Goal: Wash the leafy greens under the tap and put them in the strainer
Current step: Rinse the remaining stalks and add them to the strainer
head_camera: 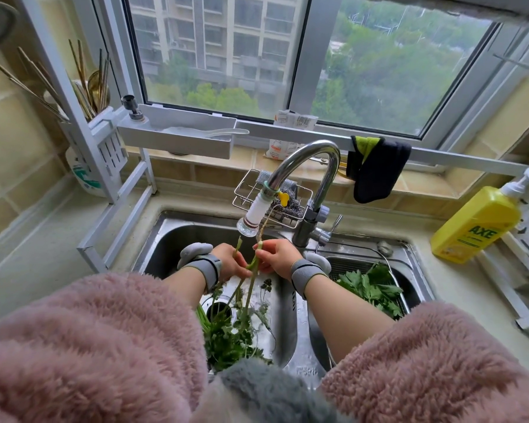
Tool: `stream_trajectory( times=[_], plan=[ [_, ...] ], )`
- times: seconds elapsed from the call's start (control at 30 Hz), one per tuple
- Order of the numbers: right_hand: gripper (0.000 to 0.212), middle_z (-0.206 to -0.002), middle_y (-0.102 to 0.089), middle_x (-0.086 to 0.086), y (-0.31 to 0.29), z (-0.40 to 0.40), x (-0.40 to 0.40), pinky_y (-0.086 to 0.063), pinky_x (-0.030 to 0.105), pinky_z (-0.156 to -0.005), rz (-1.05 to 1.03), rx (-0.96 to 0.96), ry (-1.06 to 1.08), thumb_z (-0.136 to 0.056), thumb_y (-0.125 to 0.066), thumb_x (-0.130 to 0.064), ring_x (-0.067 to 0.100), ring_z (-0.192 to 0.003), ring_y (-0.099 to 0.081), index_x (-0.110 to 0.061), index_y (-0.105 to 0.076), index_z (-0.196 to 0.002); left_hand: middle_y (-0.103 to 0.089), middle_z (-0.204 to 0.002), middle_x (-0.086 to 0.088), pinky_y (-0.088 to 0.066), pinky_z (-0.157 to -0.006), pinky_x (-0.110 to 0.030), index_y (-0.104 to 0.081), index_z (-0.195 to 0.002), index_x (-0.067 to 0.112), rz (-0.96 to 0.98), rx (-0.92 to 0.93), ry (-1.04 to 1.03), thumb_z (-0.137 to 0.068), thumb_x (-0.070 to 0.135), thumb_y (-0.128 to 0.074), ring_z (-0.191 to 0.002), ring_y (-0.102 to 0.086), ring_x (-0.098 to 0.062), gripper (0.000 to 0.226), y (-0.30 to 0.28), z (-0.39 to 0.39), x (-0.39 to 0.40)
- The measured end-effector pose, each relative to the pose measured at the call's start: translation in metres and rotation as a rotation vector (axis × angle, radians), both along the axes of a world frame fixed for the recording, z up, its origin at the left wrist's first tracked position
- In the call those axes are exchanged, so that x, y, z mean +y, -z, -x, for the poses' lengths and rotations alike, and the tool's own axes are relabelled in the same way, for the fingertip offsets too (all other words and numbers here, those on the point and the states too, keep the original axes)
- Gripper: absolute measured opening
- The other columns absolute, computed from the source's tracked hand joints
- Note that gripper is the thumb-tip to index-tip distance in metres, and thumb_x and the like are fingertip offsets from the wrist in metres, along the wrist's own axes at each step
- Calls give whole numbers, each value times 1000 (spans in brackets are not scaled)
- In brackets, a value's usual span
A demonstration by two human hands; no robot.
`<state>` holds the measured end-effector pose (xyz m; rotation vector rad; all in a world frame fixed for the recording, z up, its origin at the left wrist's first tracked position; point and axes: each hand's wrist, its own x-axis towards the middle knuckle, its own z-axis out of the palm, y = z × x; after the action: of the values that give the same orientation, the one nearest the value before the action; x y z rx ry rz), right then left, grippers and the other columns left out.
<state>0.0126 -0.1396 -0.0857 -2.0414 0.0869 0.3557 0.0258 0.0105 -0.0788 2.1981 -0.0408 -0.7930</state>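
Both hands are under the tap spout (251, 221), over the left sink basin (171, 239). Left hand (231, 262): fingers curled round the pale green stalks of a bunch of leafy greens (248, 288), gripping them just below the spout. Right hand (275, 259): fingers pinch the same stalks from the other side, thumb & forefinger closed on a stem w/ a root end poking up toward the spout. The stalks run down from the fingers toward the person, leaves trailing low in the basin near the drain (219, 311). More greens (226, 340) lie loose in the basin below the hands, close to the person.

Strainer (393, 280), metal mesh, sits in the right basin, just to the right of the right hand's wrist; washed leaves (370, 288) already lie in it, apart from the fingers.

Both wrists wear grey bands (306, 271); fluffy pink sleeves (89, 346) pushed up the forearms.

Behind the fingers: wire sponge rack (245, 190) w/ steel scrubber. Far right on the surface: yellow dish-soap bottle (477, 224). Dark cloth (376, 166) hangs over the rail beyond the tap. Far left: utensil holder (104, 132) w/ chopsticks.
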Motion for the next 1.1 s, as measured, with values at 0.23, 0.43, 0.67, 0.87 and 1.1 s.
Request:
stream_trajectory(
  times=[0.23,0.43,0.67,0.87,1.1],
  plan=[
    [27,-94,-62,19,-5,1,-1,-54,15,-57,-2,71,-36,-96,-47,-5,11,-64,-59,4,-55,-119,-53,-63,-2,-38,-52,-21,-50,-68,15,24,2,-23,-83,6,-65,-55,-45,-11,23,2,2,0],
    [21,-84,-61,10,-6,1,-1,-58,31,-68,10,118,-57,-95,-47,-3,19,-68,-63,4,-54,-114,-54,-61,1,-37,-50,-17,-56,-68,21,-17,-96,15,-88,18,-63,-53,-46,-7,21,-1,0,3],
    [18,-99,-64,13,-8,-4,-4,-48,34,-86,495,-19,-113,-94,-51,-12,27,-93,-61,-4,-61,-106,-53,-58,1,-32,-34,-8,-56,-65,16,-45,-70,32,-87,17,-64,-29,-41,2,24,-8,-3,1],
    [10,-112,-63,15,-8,-6,-3,-44,32,-86,666,9,-131,-92,-48,-7,26,-93,-55,-13,-56,-92,-54,-58,1,-34,-48,-18,-57,-66,15,-41,-8,37,-87,21,-65,-49,-44,-8,23,-12,-4,3],
    [29,-74,-49,6,-4,-11,-10,-47,31,-85,831,129,-25,-93,-49,-9,26,-104,-60,-8,-41,-65,-55,-51,2,-37,-50,-20,-58,-63,15,-66,48,59,-85,21,-67,-49,-43,-11,25,-13,-5,10]
  ],
)
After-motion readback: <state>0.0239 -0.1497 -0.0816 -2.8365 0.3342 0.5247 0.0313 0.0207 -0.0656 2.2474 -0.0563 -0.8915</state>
